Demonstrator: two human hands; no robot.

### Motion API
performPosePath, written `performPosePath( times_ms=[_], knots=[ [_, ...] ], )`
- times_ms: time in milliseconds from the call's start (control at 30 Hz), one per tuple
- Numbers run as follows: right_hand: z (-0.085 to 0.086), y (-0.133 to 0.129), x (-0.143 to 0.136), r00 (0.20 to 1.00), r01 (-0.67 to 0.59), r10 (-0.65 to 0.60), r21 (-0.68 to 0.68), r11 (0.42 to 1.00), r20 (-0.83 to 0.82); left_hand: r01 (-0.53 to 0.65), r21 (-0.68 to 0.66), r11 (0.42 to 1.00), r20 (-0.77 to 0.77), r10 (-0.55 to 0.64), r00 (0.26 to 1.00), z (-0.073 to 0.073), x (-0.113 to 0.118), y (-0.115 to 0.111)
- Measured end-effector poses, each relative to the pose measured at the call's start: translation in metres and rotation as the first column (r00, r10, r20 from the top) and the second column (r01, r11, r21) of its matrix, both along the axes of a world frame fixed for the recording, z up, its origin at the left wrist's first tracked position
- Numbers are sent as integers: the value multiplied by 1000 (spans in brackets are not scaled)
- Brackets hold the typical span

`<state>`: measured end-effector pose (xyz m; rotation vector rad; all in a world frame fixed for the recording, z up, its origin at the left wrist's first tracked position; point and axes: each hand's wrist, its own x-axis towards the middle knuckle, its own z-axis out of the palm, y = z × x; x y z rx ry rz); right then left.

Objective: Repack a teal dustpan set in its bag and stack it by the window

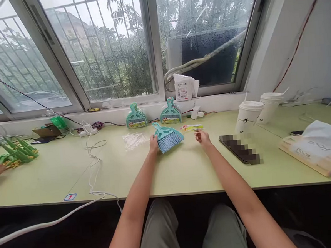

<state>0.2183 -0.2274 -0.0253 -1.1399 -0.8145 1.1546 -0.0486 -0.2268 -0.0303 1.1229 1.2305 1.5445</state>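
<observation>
- A wide grey-framed window [152,44] rises behind the bench, with foliage outside.
- The long pale yellow-green bench [184,176] meets the white sill along its far edge; the person sits at its near edge.
- Two stacks of turquoise dustpan-and-brush sets, left [136,118] and right [171,115], stand handles up by the far edge, probably to take little depth.
- The loose turquoise plastic dustpan [162,130], with its blue-grey bristled brush [170,141], lies between far and near edges. The left hand [153,144] grips its left side, seemingly to steady it.
- Beside the dustpan, the right hand [203,137] has its fingers drawn narrow, close to a yellow-and-red printed strip [193,127]; whether they pinch anything, I cannot tell.
- Crumpled clear plastic film [134,140] lies left of the dustpan.
</observation>
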Motion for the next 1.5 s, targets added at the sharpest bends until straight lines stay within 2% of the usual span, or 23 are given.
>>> performPosePath(
  times_ms=[67, 167, 267, 333, 400, 433, 467, 533, 600, 700, 800, 867, 967, 1000, 1067, 1100, 1167, 1267, 1367, 1500],
  knots=[
    [0, 3, 12, 991, 131, -131, -49, 990, 6, -26, -12, 1000, -17, 25, 1000, 0, 2, -1],
    [1, 2, 15, 989, 124, -116, -86, 989, 89, -17, 0, 1000, -58, 17, 998, 0, 7, -5],
    [0, -6, -6, 976, 102, -89, -55, 993, 200, 19, 40, 999, -96, -15, 995, 2, 17, -13],
    [0, -16, -29, 938, 82, -88, 34, 996, 335, 31, 97, 995, -124, -19, 992, 4, 26, -20],
    [-1, -27, -52, 730, -36, -168, 283, 958, 662, 57, 158, 986, -185, -27, 982, 7, 35, -29],
    [0, -32, -62, 627, -105, -222, 363, 926, 747, 77, 181, 981, -223, -35, 974, 9, 39, -35],
    [1, -37, -69, 546, -140, -278, 413, 900, 790, 100, 197, 975, -260, -46, 965, 11, 43, -40],
    [3, -43, -75, 467, -135, -360, 467, 874, 808, 154, 225, 962, -324, -75, 943, 15, 49, -51],
    [7, -45, -74, 443, -104, -404, 493, 864, 800, 212, 264, 941, -387, -98, 917, 20, 52, -62],
    [10, -45, -68, 450, -111, -414, 509, 853, 792, 268, 317, 910, -436, -111, 893, 26, 55, -73],
    [15, -45, -68, 480, -82, -421, 517, 852, 770, 250, 328, 911, -380, -115, 918, 29, 56, -70],
    [20, -47, -68, 526, -51, -418, 518, 854, 741, 187, 308, 933, -342, -75, 937, 28, 52, -59],
    [33, -49, -60, 586, 4, -413, 507, 862, 697, -15, 243, 970, -370, 107, 923, 24, 32, -35],
    [37, -49, -55, 565, 20, -420, 497, 867, 710, -96, 225, 970, -405, 183, 896, 22, 22, -27],
    [42, -45, -39, 444, 42, -425, 455, 889, 789, -229, 151, 961, -506, 275, 818, 18, 2, -12],
    [42, -42, -30, 359, 53, -405, 415, 908, 841, -265, 71, 962, -574, 257, 777, 16, -7, -7],
    [36, -36, -14, 197, 90, -321, 309, 947, 926, -265, -62, 962, -678, 154, 718, 12, -20, -1],
    [19, -28, 3, 43, 139, -147, 140, 980, 988, -208, -129, 970, -764, 37, 644, 9, -26, -2],
    [7, -24, 9, -15, 154, -35, 37, 987, 999, -217, -110, 970, -828, 31, 559, 11, -22, -8],
    [7, -21, 9, -36, 165, 26, -20, 986, 999, -265, -95, 959, -869, 50, 492, 16, -16, -13]
  ],
)
